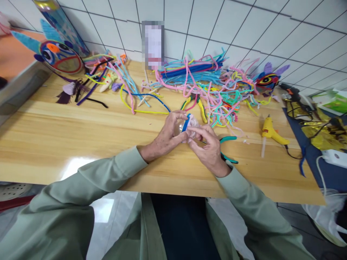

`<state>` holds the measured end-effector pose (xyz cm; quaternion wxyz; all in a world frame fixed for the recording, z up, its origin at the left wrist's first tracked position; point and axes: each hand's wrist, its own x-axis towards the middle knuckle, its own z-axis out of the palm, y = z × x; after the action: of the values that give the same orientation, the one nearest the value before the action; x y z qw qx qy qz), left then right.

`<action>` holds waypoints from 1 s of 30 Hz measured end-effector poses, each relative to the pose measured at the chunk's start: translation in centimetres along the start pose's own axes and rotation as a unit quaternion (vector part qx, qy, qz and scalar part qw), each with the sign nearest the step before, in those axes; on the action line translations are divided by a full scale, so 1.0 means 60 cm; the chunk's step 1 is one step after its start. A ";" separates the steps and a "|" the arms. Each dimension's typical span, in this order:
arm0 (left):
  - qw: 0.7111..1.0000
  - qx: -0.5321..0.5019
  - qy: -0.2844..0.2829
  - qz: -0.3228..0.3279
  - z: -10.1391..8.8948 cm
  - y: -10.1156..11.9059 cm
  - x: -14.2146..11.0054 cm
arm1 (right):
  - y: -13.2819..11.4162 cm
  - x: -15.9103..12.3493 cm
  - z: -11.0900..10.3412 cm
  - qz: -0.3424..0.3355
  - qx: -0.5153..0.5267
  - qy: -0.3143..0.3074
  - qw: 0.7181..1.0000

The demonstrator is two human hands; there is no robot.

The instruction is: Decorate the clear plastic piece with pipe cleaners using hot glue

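My left hand [168,134] and my right hand [206,144] meet over the middle of the wooden table [81,144]. Together they grip a small craft piece [189,124], a pale pink fuzzy lump with a blue pipe cleaner band and a shiny round end. Fingers of both hands are curled and pinched around it. Teal-handled pliers [227,148] lie on the table just under and right of my right hand.
A big tangle of coloured pipe cleaners [206,85] covers the back of the table. A yellow glue gun [269,133] lies to the right, with cables and gold foil [322,133] beyond. Pipe-cleaner fish figures sit at back left [58,54] and back right [267,81].
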<state>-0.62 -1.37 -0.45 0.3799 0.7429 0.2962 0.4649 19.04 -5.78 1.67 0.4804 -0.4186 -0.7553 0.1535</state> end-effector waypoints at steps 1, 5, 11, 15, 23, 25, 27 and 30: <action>1.000 -0.001 0.002 0.009 0.001 0.000 0.000 | -0.001 0.000 -0.001 0.008 0.005 -0.002 1.000; 0.999 -0.007 0.015 0.029 0.006 -0.002 -0.002 | -0.006 0.003 -0.006 0.031 0.026 -0.009 0.999; 0.999 -0.008 0.043 0.026 0.014 -0.004 -0.004 | -0.005 0.003 -0.013 0.062 0.077 -0.014 0.995; 0.998 0.014 0.051 0.040 0.015 -0.002 -0.004 | -0.007 0.002 -0.015 0.108 0.109 -0.009 0.988; 0.998 0.037 0.040 0.039 0.012 0.003 -0.007 | 0.026 0.001 -0.120 0.161 0.018 0.134 0.978; 0.998 0.039 0.038 0.039 0.011 0.003 -0.007 | 0.048 -0.013 -0.170 0.172 -0.032 0.158 0.972; 0.997 0.045 0.034 0.045 0.009 0.002 -0.007 | 0.068 -0.035 -0.213 0.173 -0.103 0.091 0.975; 0.998 0.044 0.029 0.041 0.008 0.002 -0.007 | 0.088 -0.076 -0.245 0.119 -0.180 -0.105 0.971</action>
<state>-0.33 -1.90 -0.69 0.3187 0.7566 0.2964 0.4879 35.03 -8.69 2.84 0.2933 -0.5662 -0.7618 0.1142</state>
